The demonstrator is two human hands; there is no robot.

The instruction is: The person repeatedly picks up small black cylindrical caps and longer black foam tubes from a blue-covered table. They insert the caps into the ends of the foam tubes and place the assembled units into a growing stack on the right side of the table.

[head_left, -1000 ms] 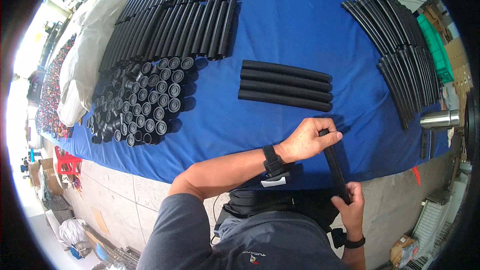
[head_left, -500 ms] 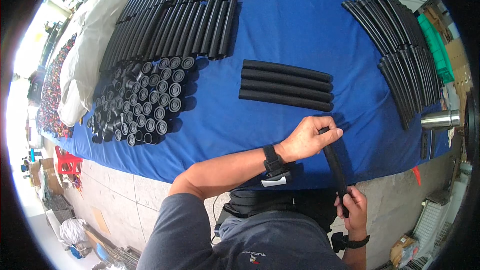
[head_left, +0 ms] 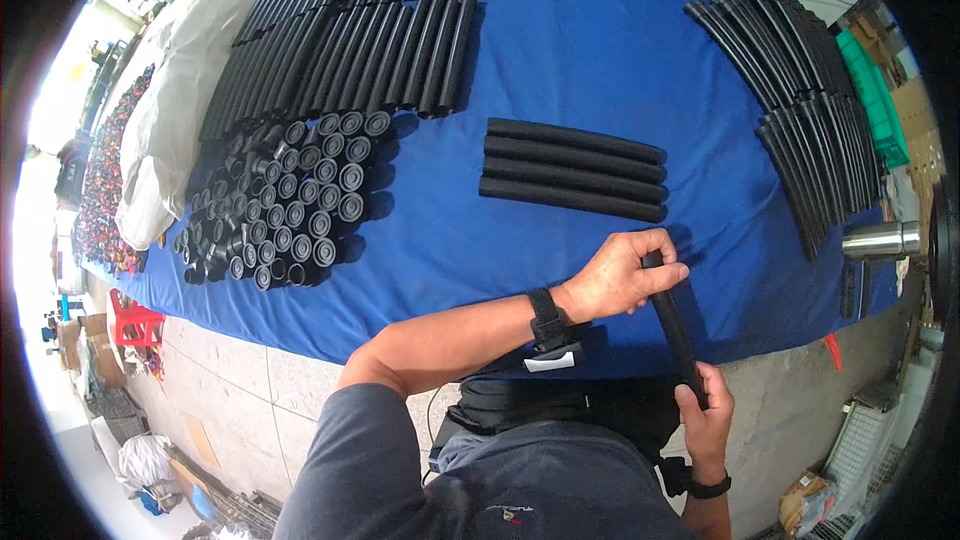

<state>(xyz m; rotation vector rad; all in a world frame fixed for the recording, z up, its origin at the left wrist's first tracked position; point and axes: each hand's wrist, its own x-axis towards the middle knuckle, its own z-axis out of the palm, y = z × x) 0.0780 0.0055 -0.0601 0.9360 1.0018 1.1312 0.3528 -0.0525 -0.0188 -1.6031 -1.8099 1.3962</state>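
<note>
A black foam tube (head_left: 677,332) slants between my two hands over the table's near edge. My left hand (head_left: 632,270) is closed round its upper end, thumb pressed on the top. Lower down, my right hand (head_left: 706,410) grips the other end, close to my body. Beyond my left hand, several matching foam tubes (head_left: 572,168) lie side by side on the blue cloth (head_left: 580,50). Whether anything is inside the held tube cannot be seen.
At the far left lie rows of black plastic pipes (head_left: 400,50), with round black caps (head_left: 325,170) nearer. More black tubes (head_left: 800,110) are stacked at the right, by a green crate (head_left: 872,95) and a metal cylinder (head_left: 880,241). A white sheet (head_left: 175,130) lies left.
My right hand has risen a little along with the lower end of the foam tube, which now looks straighter. My left hand keeps its grip and has barely shifted.
</note>
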